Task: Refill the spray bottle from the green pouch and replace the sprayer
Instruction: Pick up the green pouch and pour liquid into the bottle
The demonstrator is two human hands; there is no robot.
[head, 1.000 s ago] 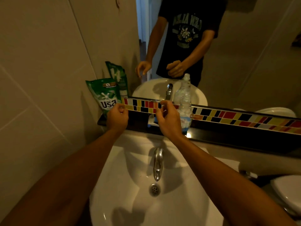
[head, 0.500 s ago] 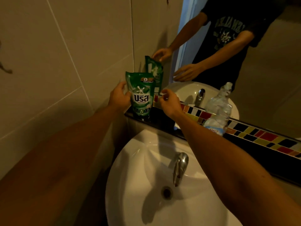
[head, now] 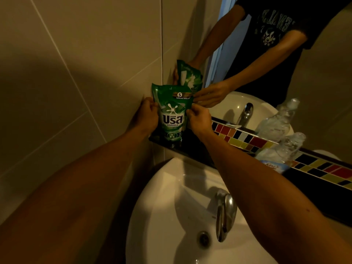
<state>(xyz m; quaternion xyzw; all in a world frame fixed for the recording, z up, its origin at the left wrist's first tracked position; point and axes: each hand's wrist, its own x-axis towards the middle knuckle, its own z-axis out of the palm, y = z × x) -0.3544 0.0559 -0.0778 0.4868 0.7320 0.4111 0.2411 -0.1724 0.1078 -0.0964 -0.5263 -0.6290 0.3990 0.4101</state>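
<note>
Head view:
Green pouch (head: pixel 172 113): stands upright on the dark ledge (head: pixel 192 149), between the two hands, its printed front facing the camera.
Left hand (head: pixel 145 116): fingers curled against the pouch's left edge, gripping it at about mid-height.
Right hand (head: pixel 198 119): fingers pinched on the pouch's right edge, just below the top corner; thumb and forefinger are closed on the film.
Spray bottle (head: pixel 282 151): clear plastic, well to the right of the right hand, on the same ledge, leaning against the mirror (head: pixel 323 73). Its neck looks bare, with no sprayer on it, though the dim light makes that hard to confirm.
Tile strip (head: pixel 243 138): coloured squares running along the ledge from just beside the right hand, away to the right.
Basin (head: pixel 167 197): white, below both forearms.
Tap (head: pixel 225 212): chrome, under the right forearm, with the drain (head: pixel 203 238) just to its left.
Wall tiles (head: pixel 76 73): beige, beyond the left hand.
</note>
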